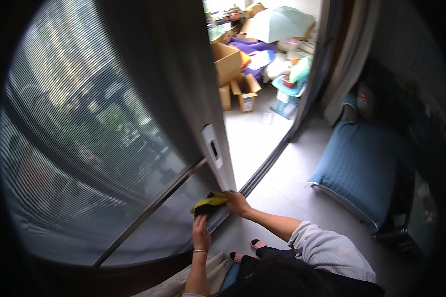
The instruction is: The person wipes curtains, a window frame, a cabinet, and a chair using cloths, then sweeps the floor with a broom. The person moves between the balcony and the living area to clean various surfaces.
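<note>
A crumpled yellow and black cloth (212, 201) hangs between my two hands, in front of the sliding door's lower part. My right hand (238, 203) grips its right end, close to the door's edge. At the cloth's lower left side is my left hand (201, 232), with a bracelet on the wrist; its fingers are blurred and meet the dark part of the cloth. The grey frame of the sliding door (193, 85) rises just beyond, with a white recessed handle (212, 145) above my right hand. A horizontal bar (152, 208) crosses the door's glass.
The floor track (267, 161) runs beside my right hand. Through the opening are cardboard boxes (246, 92), a pale umbrella (280, 23) and a blue stool (288, 89) with things on it. A blue padded seat (356, 167) stands at the right. A pale curtain (178, 280) hangs near my left forearm.
</note>
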`<state>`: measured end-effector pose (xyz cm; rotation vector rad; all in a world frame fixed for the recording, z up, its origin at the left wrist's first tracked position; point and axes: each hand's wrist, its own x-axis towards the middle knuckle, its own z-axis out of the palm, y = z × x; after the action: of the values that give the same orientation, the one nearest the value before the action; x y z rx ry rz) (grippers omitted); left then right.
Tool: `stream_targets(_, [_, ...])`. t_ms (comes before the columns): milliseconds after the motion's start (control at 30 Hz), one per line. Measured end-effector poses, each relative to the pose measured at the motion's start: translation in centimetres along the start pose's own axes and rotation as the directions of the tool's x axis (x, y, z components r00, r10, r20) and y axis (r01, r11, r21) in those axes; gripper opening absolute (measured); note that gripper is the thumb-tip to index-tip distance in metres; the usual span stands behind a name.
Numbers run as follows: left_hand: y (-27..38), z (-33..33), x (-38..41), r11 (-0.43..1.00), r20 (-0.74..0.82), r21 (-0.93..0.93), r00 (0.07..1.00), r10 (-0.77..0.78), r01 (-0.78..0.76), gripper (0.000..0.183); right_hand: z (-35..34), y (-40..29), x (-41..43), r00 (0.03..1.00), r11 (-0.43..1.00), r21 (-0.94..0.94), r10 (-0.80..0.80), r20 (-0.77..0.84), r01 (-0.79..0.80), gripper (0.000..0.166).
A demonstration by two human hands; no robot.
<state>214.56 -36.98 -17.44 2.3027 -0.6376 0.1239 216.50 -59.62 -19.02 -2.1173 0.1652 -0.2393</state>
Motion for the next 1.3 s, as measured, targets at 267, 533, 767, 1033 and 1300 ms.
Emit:
stream_targets(267, [10.1,10.6,-7.0,0.861,0.487,-0.422,0.872,-0.048,0.284,0.057,-10.1,9.7,-15.3,0.989,0.988,0.055,0.14,0.035,-0.142,0.038])
stream_targets(533, [19.8,15.6,4.0,0.618,0.666,-0.568,0.744,-0.044,0.544,0.066,-26.6,13.3,-8.2,0.985,0.964,0.261,0.013,0.172,-0.059,0.035])
stream_targets(767, [37.0,25.7,14.8,-0.151,0.684,-0.716,0.729,0.043,0.681,0.087,-45.0,17.0,-1.7,0.947,0.789,0.594,-0.053,0.317,-0.155,0.04])
stream_targets(1033, [36.0,36.6,22.1,0.559,0.834,-0.337,0.516,-0.197,0.758,0.03,-53.9,24.3,1.2,0.995,0.994,0.103,-0.032,-0.09,0.041,0.037])
stream_targets(1300, [39.7,47.1,37.6,0.639,0.787,-0.538,0.599,0.147,0.55,0.087,-62.7,29.5,10.9,0.988,0.995,0.093,0.05,-0.144,-0.036,0.02])
